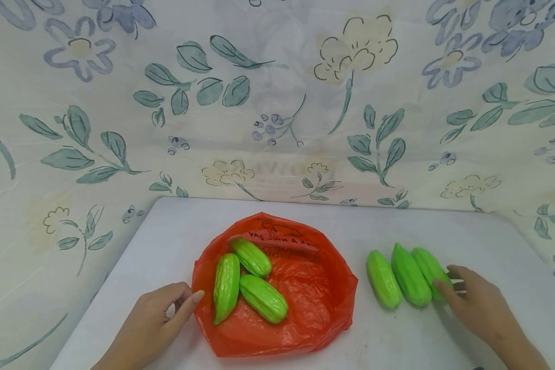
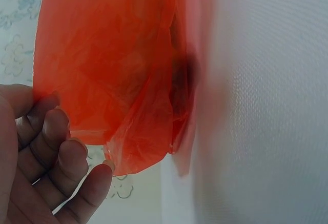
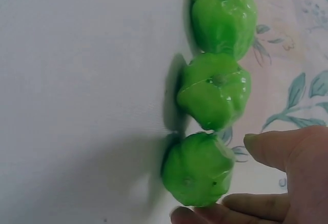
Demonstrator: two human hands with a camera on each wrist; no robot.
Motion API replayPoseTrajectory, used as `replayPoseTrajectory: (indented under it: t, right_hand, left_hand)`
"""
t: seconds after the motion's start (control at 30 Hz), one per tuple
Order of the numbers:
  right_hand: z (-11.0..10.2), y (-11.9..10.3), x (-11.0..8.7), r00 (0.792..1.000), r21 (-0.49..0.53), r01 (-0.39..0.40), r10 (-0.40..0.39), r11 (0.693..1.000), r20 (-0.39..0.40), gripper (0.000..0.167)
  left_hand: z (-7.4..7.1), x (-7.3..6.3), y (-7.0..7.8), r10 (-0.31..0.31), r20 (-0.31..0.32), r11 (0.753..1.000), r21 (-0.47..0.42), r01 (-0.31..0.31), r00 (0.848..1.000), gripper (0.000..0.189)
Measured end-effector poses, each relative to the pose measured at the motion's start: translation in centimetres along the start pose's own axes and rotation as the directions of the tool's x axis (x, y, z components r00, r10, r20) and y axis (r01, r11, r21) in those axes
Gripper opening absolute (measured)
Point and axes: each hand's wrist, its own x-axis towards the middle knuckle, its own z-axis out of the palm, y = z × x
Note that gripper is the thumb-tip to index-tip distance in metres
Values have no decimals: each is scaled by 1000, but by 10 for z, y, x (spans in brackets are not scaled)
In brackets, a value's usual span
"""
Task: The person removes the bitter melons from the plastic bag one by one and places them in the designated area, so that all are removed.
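The left hand (image 1: pixel 150 318) pinches the rim of the bag (image 1: pixel 310 303), seemingly to hold its mouth wide, three gourds (image 1: pixel 263 298) inside. And the right hand (image 1: pixel 483 303), thumb and fingers apart, brackets the end gourd (image 1: pixel 429 264) of three lined up handily on the counter (image 1: pixel 180 231).

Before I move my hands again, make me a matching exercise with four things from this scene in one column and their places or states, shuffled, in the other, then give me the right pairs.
Things
1. Left hand
2. Red bag
3. Right hand
4. Floral cloth

Places or states
A. Behind the white table
B. At the rightmost vegetable of the row outside the bag
C. Pinching the bag's edge
D. Open, with three green vegetables inside

Right pairs: 1-C, 2-D, 3-B, 4-A
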Motion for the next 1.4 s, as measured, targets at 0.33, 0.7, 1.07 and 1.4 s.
replayPoseTrajectory:
  t: [0.33, 0.7, 1.07, 1.4]
  right_hand:
    - [-15, -28, -6, 999, -75, 13, -17, 997, -48, 81]
    - [-19, -107, -15, 991, -77, 129, -131, 989, -21, 89]
    - [-3, -191, -22, 930, -110, 367, -368, 923, 16, 89]
    - [36, -236, -19, 836, -42, 522, -502, 852, 222, 87]
  left_hand:
    - [0, 0, 1, 4, 8, 1000, -10, -4, 1000, 23]
    - [1, 0, 0, 24, 3, 1000, -13, -24, 1000, 23]
    - [0, 0, 0, 25, 7, 1000, -13, -25, 1000, 24]
    - [-1, -1, -1, 60, -5, 998, -7, -60, 998, 25]
